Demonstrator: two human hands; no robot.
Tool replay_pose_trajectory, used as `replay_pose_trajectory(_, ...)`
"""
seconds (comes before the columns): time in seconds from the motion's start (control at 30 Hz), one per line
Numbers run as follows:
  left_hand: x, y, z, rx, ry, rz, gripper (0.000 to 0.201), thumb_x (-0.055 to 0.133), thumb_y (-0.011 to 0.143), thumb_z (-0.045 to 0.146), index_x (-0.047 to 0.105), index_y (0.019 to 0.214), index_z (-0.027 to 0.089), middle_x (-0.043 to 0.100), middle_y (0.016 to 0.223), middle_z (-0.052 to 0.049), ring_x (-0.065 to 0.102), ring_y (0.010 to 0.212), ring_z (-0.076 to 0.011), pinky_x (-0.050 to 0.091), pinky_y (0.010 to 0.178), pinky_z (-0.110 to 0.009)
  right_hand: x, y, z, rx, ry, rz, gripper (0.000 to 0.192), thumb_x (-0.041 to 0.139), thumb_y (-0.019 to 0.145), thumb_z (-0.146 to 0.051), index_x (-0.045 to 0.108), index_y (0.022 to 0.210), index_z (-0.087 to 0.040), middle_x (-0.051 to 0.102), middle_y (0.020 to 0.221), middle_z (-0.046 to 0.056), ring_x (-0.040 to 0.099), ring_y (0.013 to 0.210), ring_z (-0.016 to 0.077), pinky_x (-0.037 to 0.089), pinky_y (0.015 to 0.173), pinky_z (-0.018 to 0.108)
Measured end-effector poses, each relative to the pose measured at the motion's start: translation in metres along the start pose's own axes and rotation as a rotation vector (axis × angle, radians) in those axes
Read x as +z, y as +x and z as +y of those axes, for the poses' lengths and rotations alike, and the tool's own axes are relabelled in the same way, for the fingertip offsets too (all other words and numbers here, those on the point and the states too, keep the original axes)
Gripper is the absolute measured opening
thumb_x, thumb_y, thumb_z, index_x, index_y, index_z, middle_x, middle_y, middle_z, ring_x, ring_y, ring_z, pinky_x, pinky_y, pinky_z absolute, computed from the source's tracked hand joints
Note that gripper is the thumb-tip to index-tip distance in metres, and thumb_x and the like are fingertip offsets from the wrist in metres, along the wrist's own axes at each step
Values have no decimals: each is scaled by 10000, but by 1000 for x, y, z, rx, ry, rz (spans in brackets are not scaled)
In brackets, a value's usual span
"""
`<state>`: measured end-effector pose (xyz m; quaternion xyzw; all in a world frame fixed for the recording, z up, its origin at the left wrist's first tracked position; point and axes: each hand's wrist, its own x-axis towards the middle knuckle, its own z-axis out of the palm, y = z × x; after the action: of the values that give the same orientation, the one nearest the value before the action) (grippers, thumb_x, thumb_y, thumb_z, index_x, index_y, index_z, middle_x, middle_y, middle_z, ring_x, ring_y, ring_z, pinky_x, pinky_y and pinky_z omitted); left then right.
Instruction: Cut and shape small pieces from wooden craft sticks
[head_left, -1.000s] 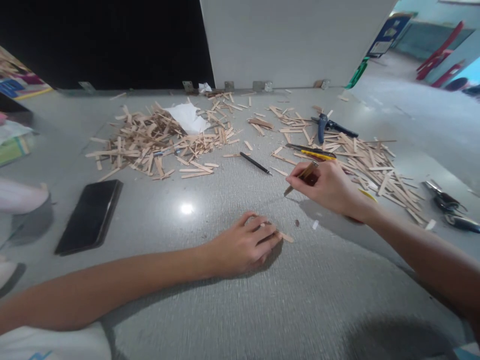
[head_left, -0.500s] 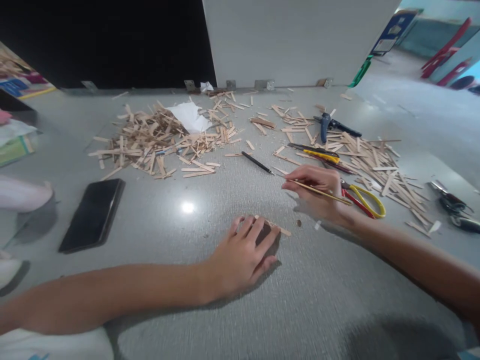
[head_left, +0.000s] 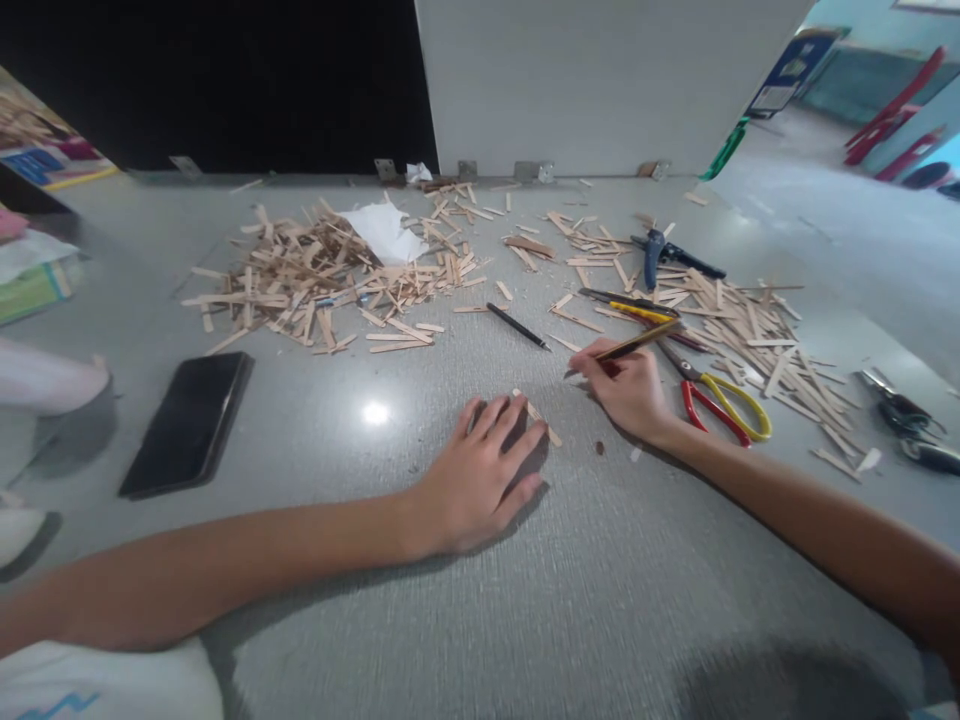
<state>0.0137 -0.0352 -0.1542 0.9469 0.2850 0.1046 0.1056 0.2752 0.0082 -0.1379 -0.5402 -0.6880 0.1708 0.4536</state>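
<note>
My left hand [head_left: 480, 475] lies palm down on the grey table with its fingers spread. Its fingertips rest against a short flat wooden stick [head_left: 541, 420], partly hidden beneath them. To the right, my right hand [head_left: 634, 392] grips a pencil [head_left: 636, 343] in a writing hold, point down and to the left, the back end raised. Beyond the hands lies a black pen [head_left: 519, 327]. Scissors with red and yellow handles [head_left: 724, 402] are just right of my right hand, beside a yellow-and-black cutter [head_left: 643, 310].
Heaps of wooden sticks lie at the back left [head_left: 300, 270] and right [head_left: 757, 325], with a crumpled white tissue [head_left: 386, 232] on the left one. A black phone [head_left: 187, 425] is at left. Blue-handled pliers [head_left: 654, 260] and another metal tool [head_left: 904, 420] lie right. A panel [head_left: 600, 80] stands behind.
My right hand has turned the pencil from lying nearly flat to a tilted writing hold. The wooden stick under my left fingers has swung steeper and shifted left and away from me.
</note>
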Motion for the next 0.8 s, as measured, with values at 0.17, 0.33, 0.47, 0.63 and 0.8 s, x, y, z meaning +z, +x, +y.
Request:
replay_pose_trajectory(0.17, -4, 5, -8, -1, -22, -2, 559, 401, 1150, 471, 483, 1638, 212, 405, 1709, -236, 369, 1584, -451, 308, 1251, -728, 0, -4, -4, 12, -22, 1, 312, 682, 971, -404, 730, 722, -222, 709, 641, 24, 614, 545, 171, 474, 534, 299)
replay_pose_trajectory(0.33, -8, 8, -15, 33, -25, -4, 554, 445, 1137, 489, 512, 1625, 236, 443, 1664, -245, 407, 1555, -460, 311, 1239, -742, -2, -17, -21, -28, -5, -96, 243, 723, 967, -351, 775, 769, -219, 753, 676, 25, 629, 555, 155, 486, 545, 290)
replay_pose_trajectory(0.47, -9, 12, -21, 58, -61, 8, 585, 494, 1112, 515, 523, 1603, 199, 422, 1676, -244, 338, 1604, -437, 316, 1276, -686, -1, -25, -32, 132, 92, -248, 308, 738, 979, -439, 758, 787, -199, 652, 546, -20, 523, 450, 107, 395, 446, 257)
replay_pose_trajectory(0.63, -8, 12, -22, 78, -82, -23, 590, 433, 1135, 498, 462, 1632, 182, 374, 1724, -247, 288, 1648, -416, 291, 1300, -678, 4, -22, -34, 327, 309, -249, 398, 803, 912, -547, 692, 754, -199, 591, 493, -49, 465, 381, 83, 329, 362, 224)
replay_pose_trajectory(0.8, -7, 11, -20, 66, -82, -7, 553, 440, 1133, 417, 463, 1639, 196, 382, 1729, -238, 288, 1652, -416, 290, 1299, -682, 3, -7, -22, 459, 457, -164, 510, 942, 720, -635, 693, 727, -190, 462, 435, -86, 350, 354, 65, 263, 339, 226)
